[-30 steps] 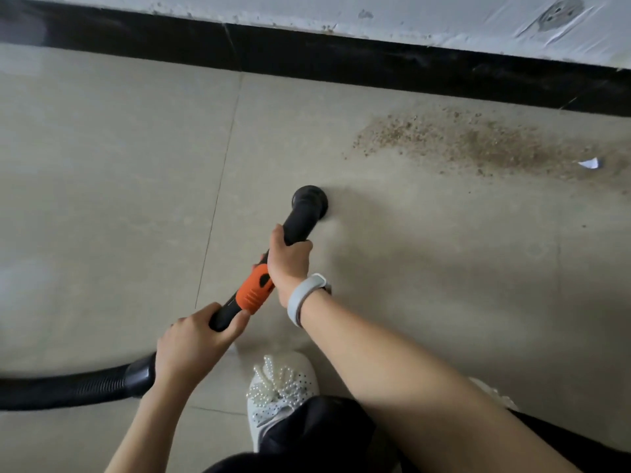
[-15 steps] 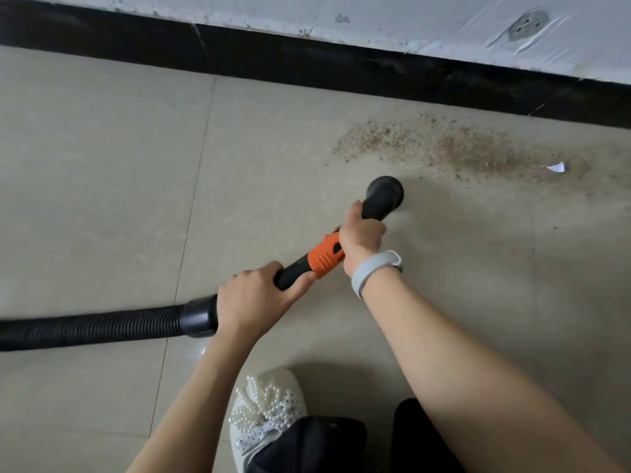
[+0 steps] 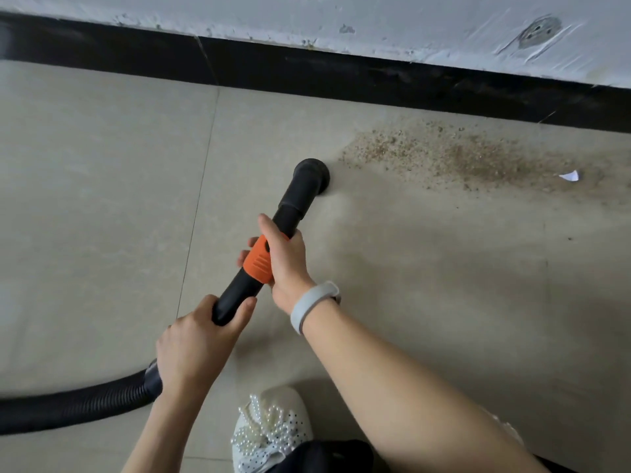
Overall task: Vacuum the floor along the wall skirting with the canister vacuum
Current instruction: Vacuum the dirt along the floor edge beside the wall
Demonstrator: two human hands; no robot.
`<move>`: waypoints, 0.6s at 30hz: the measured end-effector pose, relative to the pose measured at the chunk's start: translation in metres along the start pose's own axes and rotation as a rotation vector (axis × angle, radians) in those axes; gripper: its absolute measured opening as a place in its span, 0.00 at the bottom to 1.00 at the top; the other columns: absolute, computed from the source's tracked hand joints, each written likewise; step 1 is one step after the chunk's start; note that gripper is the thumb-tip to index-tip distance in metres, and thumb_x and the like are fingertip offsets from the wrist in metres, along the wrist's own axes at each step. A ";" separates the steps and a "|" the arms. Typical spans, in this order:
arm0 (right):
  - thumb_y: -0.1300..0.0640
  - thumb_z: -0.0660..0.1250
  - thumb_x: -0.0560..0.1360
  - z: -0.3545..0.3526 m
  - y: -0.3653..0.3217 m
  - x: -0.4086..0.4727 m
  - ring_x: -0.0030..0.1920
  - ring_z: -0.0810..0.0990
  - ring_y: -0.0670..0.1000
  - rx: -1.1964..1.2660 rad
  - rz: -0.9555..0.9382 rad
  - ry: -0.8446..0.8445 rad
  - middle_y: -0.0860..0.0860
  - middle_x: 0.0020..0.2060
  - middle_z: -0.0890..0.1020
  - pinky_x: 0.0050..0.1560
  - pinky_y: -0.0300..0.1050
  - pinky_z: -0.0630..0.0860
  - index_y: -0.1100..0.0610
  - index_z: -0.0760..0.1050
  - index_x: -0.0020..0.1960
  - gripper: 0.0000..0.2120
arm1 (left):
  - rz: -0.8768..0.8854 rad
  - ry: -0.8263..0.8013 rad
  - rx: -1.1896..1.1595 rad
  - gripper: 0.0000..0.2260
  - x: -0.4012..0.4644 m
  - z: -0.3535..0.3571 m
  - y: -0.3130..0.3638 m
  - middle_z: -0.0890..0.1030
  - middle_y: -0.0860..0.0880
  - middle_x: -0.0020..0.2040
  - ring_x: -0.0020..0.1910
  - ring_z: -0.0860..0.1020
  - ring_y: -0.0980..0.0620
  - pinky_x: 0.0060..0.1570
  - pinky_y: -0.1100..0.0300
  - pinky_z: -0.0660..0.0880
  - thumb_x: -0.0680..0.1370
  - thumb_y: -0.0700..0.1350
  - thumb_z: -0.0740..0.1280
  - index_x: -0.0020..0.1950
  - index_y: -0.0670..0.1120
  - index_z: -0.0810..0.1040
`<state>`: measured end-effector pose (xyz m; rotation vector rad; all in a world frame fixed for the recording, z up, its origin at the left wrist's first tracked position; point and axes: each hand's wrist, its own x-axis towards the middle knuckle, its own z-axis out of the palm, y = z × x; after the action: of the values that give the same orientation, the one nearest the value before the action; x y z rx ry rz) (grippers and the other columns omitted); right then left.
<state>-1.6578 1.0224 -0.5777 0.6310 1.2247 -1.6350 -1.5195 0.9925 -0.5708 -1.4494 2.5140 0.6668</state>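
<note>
Down on the beige floor tiles [image 3: 102,199], the round black nozzle [image 3: 312,174] of the vacuum wand [image 3: 290,206] rests mouth-down, just left of a long patch of brown grit [image 3: 461,155] that runs beside the black skirting [image 3: 341,73]. The nozzle's rim sits right at the near end of the grit and stands a little off the skirting itself. From the nozzle the wand slants back toward the person, black at the front, then an orange collar [image 3: 259,261], then black again.

The right hand [image 3: 286,264] grips the wand at the orange collar, fingers wrapped round from the far side and the thumb laid along the black tube above it. A pale grey wristband [image 3: 312,307] circles that wrist. The left hand [image 3: 194,349] holds the wand's lower end, fingers and thumb curled round it, just where it meets the ribbed black hose [image 3: 78,404], which trails off past the left edge.

Further out, a small scrap of white paper [image 3: 571,176] lies in the grit toward the right. A white shoe with pearl beads [image 3: 269,428] stands on the tile below the hands. Above the skirting the pale wall [image 3: 375,22] is scuffed and carries a round grey mark [image 3: 538,30].
</note>
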 end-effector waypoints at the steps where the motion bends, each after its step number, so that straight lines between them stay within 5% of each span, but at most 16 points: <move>1: 0.55 0.66 0.76 -0.005 0.006 -0.004 0.27 0.73 0.52 0.026 0.014 0.006 0.54 0.31 0.72 0.33 0.45 0.77 0.57 0.66 0.48 0.09 | -0.005 -0.014 0.000 0.18 -0.006 0.002 0.002 0.70 0.50 0.26 0.32 0.74 0.41 0.35 0.55 0.66 0.72 0.61 0.66 0.34 0.48 0.69; 10: 0.56 0.64 0.77 -0.071 -0.040 -0.011 0.19 0.71 0.50 0.019 -0.183 0.397 0.54 0.27 0.71 0.24 0.40 0.72 0.59 0.67 0.43 0.08 | 0.211 -0.250 0.134 0.22 -0.011 0.034 0.076 0.82 0.47 0.41 0.45 0.80 0.42 0.39 0.55 0.68 0.73 0.69 0.57 0.42 0.49 0.67; 18: 0.57 0.62 0.77 -0.057 -0.033 -0.014 0.20 0.71 0.51 -0.040 -0.159 0.384 0.55 0.28 0.71 0.25 0.41 0.73 0.60 0.67 0.45 0.07 | 0.170 -0.176 0.023 0.23 -0.013 0.027 0.061 0.80 0.47 0.36 0.41 0.79 0.42 0.36 0.56 0.67 0.72 0.69 0.58 0.38 0.49 0.66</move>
<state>-1.6901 1.0812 -0.5721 0.8691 1.6144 -1.6622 -1.5673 1.0416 -0.5722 -1.1250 2.5159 0.7544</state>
